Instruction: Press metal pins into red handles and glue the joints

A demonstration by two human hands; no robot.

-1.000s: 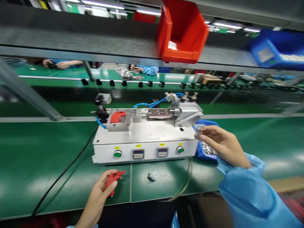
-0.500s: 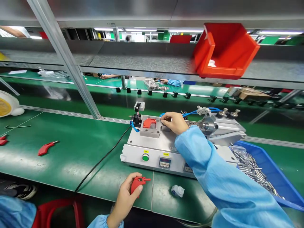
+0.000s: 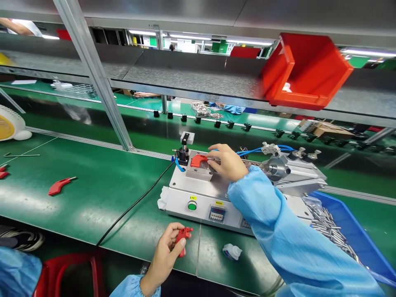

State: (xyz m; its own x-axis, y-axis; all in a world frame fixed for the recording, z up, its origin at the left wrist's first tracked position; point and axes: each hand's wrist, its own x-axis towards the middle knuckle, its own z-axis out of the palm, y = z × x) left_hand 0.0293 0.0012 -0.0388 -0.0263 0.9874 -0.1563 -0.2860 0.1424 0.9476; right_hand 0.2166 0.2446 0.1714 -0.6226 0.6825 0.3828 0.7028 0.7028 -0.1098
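Left hand [image 3: 165,252]: resting at the near edge of the green belt [image 3: 93,198], fingers curling closed around a red plastic part [image 3: 182,239], thumb pressing on its top.
Red plastic part: sitting in the left fist just in front of the machine, only its upper end poking out past the fingers.
Right hand [image 3: 227,163]: reaching over the machine top in a blue sleeve [image 3: 278,231], fingers bunching together, tips pinching a thin metal pin [image 3: 213,158].
Thin metal pin: lying level, pointing at the second red part [image 3: 199,160], close to or touching it.
Second red part: sitting in the metal fixture block [image 3: 198,171] on top of the machine.
Machine [image 3: 201,194]: standing on the belt, showing a green button [image 3: 192,205] and a digital counter [image 3: 217,213] on its front face.
Pneumatic cylinder [image 3: 278,168]: lying along the right of the machine top, feeding from blue air hoses [image 3: 253,150].
Blue tray [image 3: 359,235]: sitting just right of the machine, holding loose metal pins [image 3: 324,220].
Small white bottle [image 3: 232,251]: lying on the belt in front of the machine.
Black cable [image 3: 133,206]: running from the machine toward the near left.
Red handle piece [image 3: 58,186]: lying alone on the belt, well to the left.
Red bin [image 3: 305,72]: tilting on the shelf above.
Co-worker's sleeve [image 3: 232,108]: showing across the far belt.
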